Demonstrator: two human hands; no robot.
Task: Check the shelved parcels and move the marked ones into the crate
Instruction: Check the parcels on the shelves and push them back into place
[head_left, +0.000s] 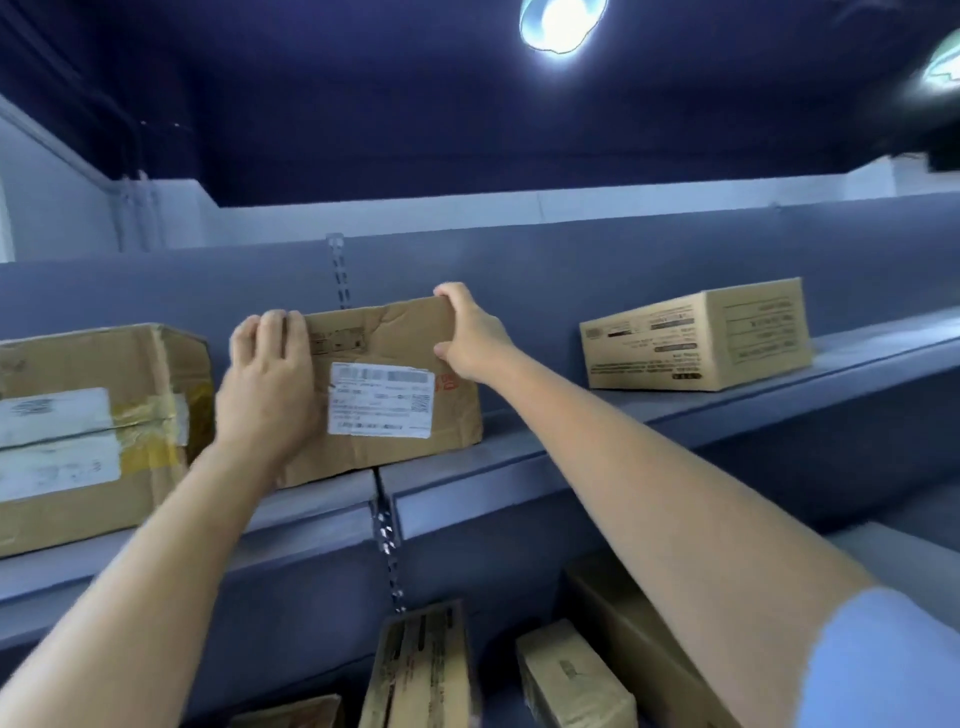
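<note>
The left hand (270, 395) lies flat against the front left of a creased parcel (384, 395), its fingers straight and together, reaching up over the top left corner. The right hand (470, 335) grips the parcel's top right corner, fingers curled over the top edge and thumb pressed on the front face. The parcel stands on the upper shelf (467, 467), straddling the joint between two shelf boards, with a white label (381, 399) on its front and a red stamp just right of the label; the print is too blurred to read. Just left of it on the same shelf sits a bigger taped box (93, 431) with white labels and yellow tape, apart from the parcel by a narrow gap. Well to the right, a printed carton (696, 338) rests on the same shelf. Below, on a lower level, several more boxes (421, 670) stand partly in view. A slotted upright (338, 270) runs down the back panel behind the parcel. A ceiling lamp (563, 23) glares overhead.
</note>
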